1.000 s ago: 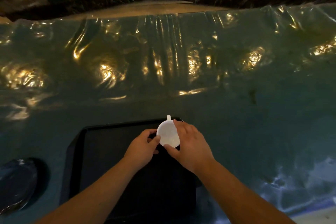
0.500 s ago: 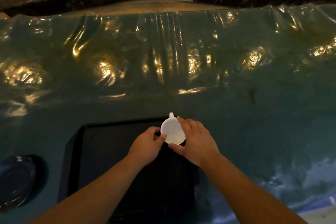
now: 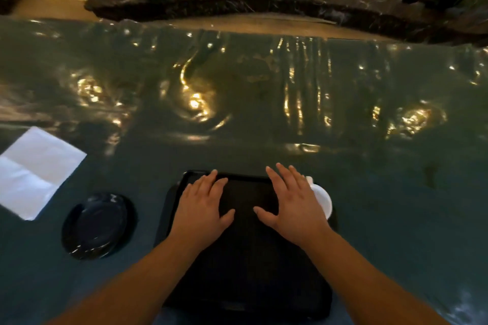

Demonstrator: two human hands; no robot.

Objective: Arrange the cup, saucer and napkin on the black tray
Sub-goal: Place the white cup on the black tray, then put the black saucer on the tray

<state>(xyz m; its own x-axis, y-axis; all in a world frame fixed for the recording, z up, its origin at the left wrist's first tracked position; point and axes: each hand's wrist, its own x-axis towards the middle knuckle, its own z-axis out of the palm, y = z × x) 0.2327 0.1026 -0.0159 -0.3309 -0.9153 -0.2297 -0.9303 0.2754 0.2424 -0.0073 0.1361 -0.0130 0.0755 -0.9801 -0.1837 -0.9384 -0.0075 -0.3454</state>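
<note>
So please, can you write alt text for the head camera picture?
Two open hands, left and right, hover over a black tray on a green-covered table; a white cup sits at its far right corner. A dark saucer and white napkin lie left.

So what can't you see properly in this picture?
- White cup, head view: the right hand covers its left side, so whether it holds anything is hidden.
- Black tray: both forearms and the left hand hide parts.
- White napkin: the left edge cuts it off.
- Dark saucer: too dim for detail.
</note>
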